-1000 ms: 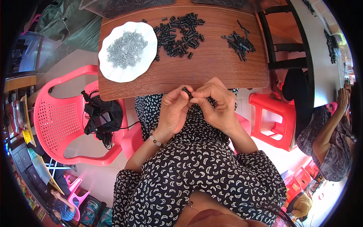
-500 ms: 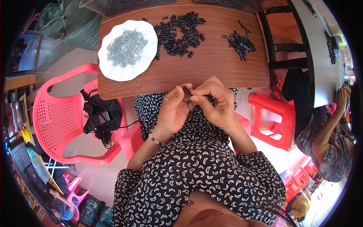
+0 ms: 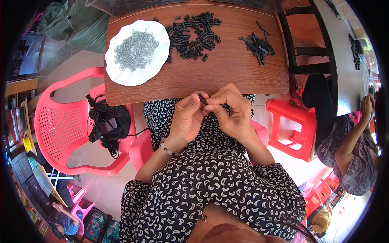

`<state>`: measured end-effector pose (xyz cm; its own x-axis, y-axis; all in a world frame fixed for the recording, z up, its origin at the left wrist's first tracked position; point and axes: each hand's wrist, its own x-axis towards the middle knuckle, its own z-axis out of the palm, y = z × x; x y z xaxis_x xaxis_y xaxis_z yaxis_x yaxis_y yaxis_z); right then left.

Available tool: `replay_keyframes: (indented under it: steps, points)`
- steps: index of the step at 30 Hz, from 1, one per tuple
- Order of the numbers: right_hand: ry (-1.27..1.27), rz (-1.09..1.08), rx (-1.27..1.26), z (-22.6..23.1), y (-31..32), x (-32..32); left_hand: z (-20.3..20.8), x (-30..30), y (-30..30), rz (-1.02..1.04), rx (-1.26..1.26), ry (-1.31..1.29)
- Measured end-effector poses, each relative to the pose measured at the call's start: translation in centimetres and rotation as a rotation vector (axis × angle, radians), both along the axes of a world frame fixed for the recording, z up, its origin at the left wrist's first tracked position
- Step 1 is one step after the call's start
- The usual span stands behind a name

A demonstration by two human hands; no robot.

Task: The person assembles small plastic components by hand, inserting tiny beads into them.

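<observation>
Just off the table's front edge, a small black plastic part (image 3: 201,98) is pinched between my two hands. My left hand (image 3: 187,115) grips it with thumb and fingers. My right hand (image 3: 231,110) closes on its right side with thumb and forefinger; whether a second tiny piece sits there is hidden. Across the table lies a loose heap of short black cylindrical parts (image 3: 196,36). To its left, a white wavy-rimmed plate (image 3: 117,77) holds a pile of small metal springs (image 3: 135,49). Thin black plastic pieces (image 3: 259,46) lie in a smaller heap at the right.
The brown wooden table (image 3: 227,77) reaches close to my lap. A pink chair (image 3: 60,125) with a black bag and cables (image 3: 108,123) stands left. At right are a red stool (image 3: 291,125), another table (image 3: 344,48) and a person's arm (image 3: 354,135).
Both hands stay together around the black part. The part has tilted slightly and shifted a little, and my left fingers have closed in more around it.
</observation>
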<state>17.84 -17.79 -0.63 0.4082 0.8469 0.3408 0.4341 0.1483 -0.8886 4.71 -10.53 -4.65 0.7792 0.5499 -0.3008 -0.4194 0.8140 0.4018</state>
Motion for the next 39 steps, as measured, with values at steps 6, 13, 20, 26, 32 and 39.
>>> replay_keyframes:
  steps: [6, 13, 20, 26, 32, 39]
  points:
    - [-0.020, -0.039, 0.053, -0.5, -0.1, -0.3, 0.3, 0.6, -0.9, 0.078, 0.091, 0.058]
    - [-0.170, -0.035, 0.058, -0.1, -0.2, 0.0, 0.7, 0.4, -0.7, 0.048, 0.068, -0.006]
    - [-0.207, 0.088, 0.040, 0.1, 0.5, 0.7, 0.8, 0.6, -1.1, 0.023, 0.050, -0.048]
    - [-0.166, 0.255, 0.029, -0.8, 0.8, 1.2, 0.8, 0.6, -1.3, 0.031, 0.026, -0.046]
    - [-0.118, 0.242, 0.023, -0.7, 0.9, 1.1, 0.5, 0.4, -1.4, 0.020, 0.040, -0.035]
    - [-0.092, 0.186, 0.057, -1.0, 0.6, 0.5, 0.6, 0.5, -2.0, 0.061, 0.089, -0.002]
